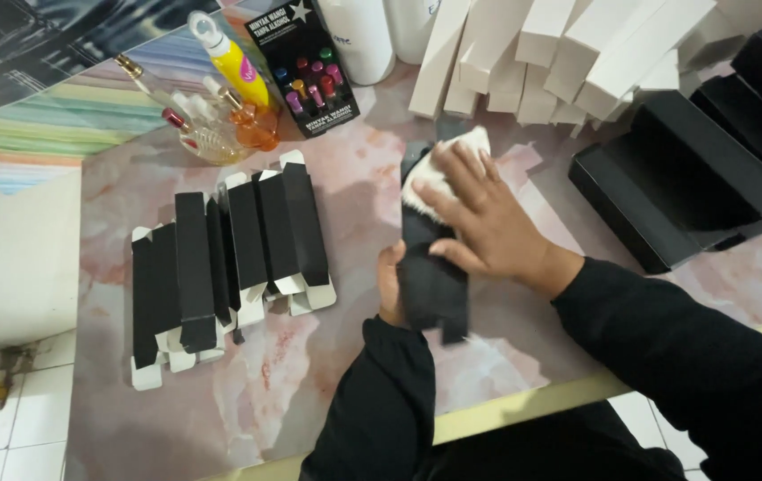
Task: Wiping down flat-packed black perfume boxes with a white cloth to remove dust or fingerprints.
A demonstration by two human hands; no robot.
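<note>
You have a narrow black carton [431, 276] in the centre of the frame, lying lengthwise just above the near edge of the table [309, 374]. It is matt black card outside and white inside, long and rectangular, with a small flap hanging at its lower end and a white flap showing at its upper end. Your left hand [390, 289] clasps the carton's lower left edge, fingers hidden behind the card. Your right hand [479, 218] lies flat over the upper half, fingers [452, 174] spread and pressing on the white flap rather than closed round anything.

The table has a glossy pink and white marbled surface. At centre left, a row of folded black cartons [229, 258] lies side by side, overlapping, their white end flaps facing the near edge. At upper right, white card sleeves [541, 53] lean in a loose stack, and beside them, at the right edge, lie larger black box pieces [684, 187]. At upper left stand small glass bottles [211, 125], a yellow bottle [234, 62] and a black printed box [305, 67].
</note>
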